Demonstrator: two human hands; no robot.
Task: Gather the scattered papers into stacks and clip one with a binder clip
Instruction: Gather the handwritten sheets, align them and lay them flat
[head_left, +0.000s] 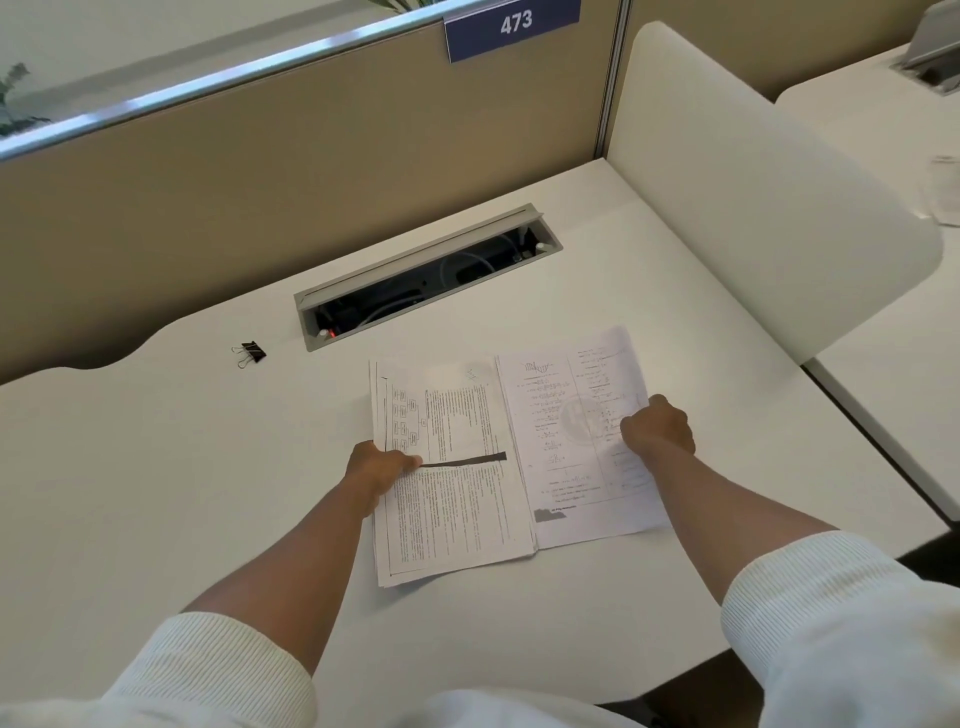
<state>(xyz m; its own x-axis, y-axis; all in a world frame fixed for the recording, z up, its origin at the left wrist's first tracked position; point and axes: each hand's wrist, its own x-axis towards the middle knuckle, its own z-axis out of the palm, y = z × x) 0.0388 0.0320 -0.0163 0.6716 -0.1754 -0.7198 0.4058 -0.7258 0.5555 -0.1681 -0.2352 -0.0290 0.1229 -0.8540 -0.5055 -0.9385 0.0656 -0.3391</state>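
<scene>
The left hand grips the left edge of the left stack, thumb lying on the top sheet beside a dark printed bar, the other fingers apparently tucked under the paper edge, though they are hidden. The right hand is curled into a loose fist on the right edge of the right stack, knuckles up; it seems to pinch the sheets, but the fingers are out of sight. Both forearms reach forward from white ribbed sleeves pushed up near the elbows, converging on the papers. The two stacks lie side by side in the middle of the white worktop, their inner edges touching or overlapping slightly, the left one with uneven sheets showing at its near edge. A black binder clip rests well to the left and farther off, just beside the near-left corner of an open cable tray. Behind stands a tan partition with a blue sign reading 473.
</scene>
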